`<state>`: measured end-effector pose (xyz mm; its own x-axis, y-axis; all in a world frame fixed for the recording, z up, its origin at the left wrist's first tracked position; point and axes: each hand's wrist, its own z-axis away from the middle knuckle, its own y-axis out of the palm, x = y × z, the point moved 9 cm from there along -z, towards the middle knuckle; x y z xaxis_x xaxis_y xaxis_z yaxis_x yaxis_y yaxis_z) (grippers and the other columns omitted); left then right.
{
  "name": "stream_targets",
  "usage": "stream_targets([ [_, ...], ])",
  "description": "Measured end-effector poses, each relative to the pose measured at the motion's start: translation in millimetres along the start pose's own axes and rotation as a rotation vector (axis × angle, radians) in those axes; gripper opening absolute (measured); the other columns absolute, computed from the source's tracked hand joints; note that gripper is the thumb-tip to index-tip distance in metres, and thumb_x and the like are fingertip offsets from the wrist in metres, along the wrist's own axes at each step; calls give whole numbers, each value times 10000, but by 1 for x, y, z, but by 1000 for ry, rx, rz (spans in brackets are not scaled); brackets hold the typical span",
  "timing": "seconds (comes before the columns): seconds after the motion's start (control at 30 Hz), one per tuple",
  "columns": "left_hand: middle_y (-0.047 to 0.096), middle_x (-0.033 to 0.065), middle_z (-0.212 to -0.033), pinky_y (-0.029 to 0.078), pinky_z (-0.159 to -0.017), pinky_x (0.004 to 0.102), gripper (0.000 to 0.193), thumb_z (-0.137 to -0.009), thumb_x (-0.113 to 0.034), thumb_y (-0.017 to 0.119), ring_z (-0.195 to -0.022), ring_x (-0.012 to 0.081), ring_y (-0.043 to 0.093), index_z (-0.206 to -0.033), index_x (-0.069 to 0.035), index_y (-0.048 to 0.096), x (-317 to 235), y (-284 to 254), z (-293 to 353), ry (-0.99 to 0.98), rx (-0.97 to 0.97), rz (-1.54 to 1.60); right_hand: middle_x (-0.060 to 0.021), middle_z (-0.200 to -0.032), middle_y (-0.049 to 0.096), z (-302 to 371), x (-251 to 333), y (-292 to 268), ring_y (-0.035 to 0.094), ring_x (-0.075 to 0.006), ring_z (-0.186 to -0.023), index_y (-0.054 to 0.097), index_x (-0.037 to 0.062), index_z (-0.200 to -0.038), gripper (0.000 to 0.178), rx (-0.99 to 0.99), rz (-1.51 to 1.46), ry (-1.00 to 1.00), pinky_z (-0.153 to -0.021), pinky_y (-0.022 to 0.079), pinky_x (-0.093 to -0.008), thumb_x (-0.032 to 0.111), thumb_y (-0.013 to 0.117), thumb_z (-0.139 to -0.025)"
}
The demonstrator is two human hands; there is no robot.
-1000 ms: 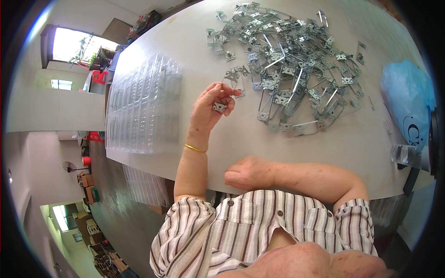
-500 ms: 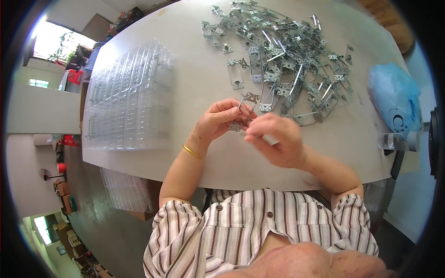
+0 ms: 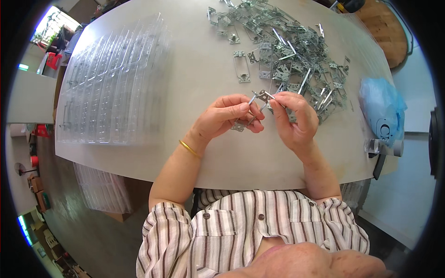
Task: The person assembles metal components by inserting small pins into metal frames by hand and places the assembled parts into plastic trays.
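Note:
My left hand [image 3: 227, 113], a gold bangle on its wrist, is closed on a metal bracket [image 3: 238, 126] made of small holed plates and thin rods. Its upper plate [image 3: 263, 96] stands out beyond my fingers toward the right. Thumb and fingertips of my right hand [image 3: 297, 118] pinch a short silvery rod [image 3: 269, 94] beside that plate. Whether the rod is joined to the bracket I cannot tell. Just beyond both hands lies a tangled heap of similar metal brackets [image 3: 289, 55], with one separate bracket [image 3: 242, 67] at its left edge.
Stacked clear plastic trays [image 3: 111, 88] cover the left of the pale table [image 3: 199, 60]. More clear trays [image 3: 103, 187] sit below the table edge. At the right are a blue plastic bag [image 3: 382, 109] and a clear roll [image 3: 384, 147]. A wooden round seat [image 3: 380, 32] stands beyond the far right edge.
My right hand has moved slightly right, and its fingertips now pinch the short rod by the bracket. The left hand keeps its hold. The view has shifted a little.

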<state>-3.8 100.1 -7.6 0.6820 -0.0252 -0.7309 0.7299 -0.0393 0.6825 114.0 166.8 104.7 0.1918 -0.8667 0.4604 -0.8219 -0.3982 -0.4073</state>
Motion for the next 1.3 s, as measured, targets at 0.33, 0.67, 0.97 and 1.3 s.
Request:
stream_targets([
  [0.33, 707, 132, -1041, 584, -720, 347, 287, -1034, -250, 569, -819, 190, 698, -1111, 11, 660, 3, 0, 1, -38, 2, -28, -119, -889, 708, 12, -9, 1, 707, -244, -775, 621, 6, -986, 213, -14, -14, 98, -645, 571, -320, -74, 749, -836],
  [0.67, 693, 135, -1059, 581, -667, 316, 259, -964, -224, 680, -808, 172, 670, -1089, 0, 646, 4, -8, -1, 30, -25, -169, -104, -838, 703, 21, -14, -4, 681, -201, -659, 628, -11, -990, 154, 20, 7, 150, -589, 546, -277, -49, 720, -874],
  [0.97, 688, 120, -1047, 587, -672, 305, 420, -862, -171, 805, -849, 169, 674, -1177, -48, 557, 1, -11, -1, 14, -128, -202, -70, -775, 675, 38, -29, 16, 636, -106, -620, 544, -17, -1261, 263, 153, -304, 510, -553, 499, -239, 46, 577, -1008],
  [1.3, 670, 72, -1038, 576, -695, 271, 586, -847, -105, 802, -902, 136, 657, -1352, 4, 525, 0, -9, 1, -51, -165, -312, -59, -789, 681, 47, -35, 27, 633, -86, -622, 585, 13, -1259, 245, 252, -453, 708, -559, 506, -235, 68, 547, -1023],
])
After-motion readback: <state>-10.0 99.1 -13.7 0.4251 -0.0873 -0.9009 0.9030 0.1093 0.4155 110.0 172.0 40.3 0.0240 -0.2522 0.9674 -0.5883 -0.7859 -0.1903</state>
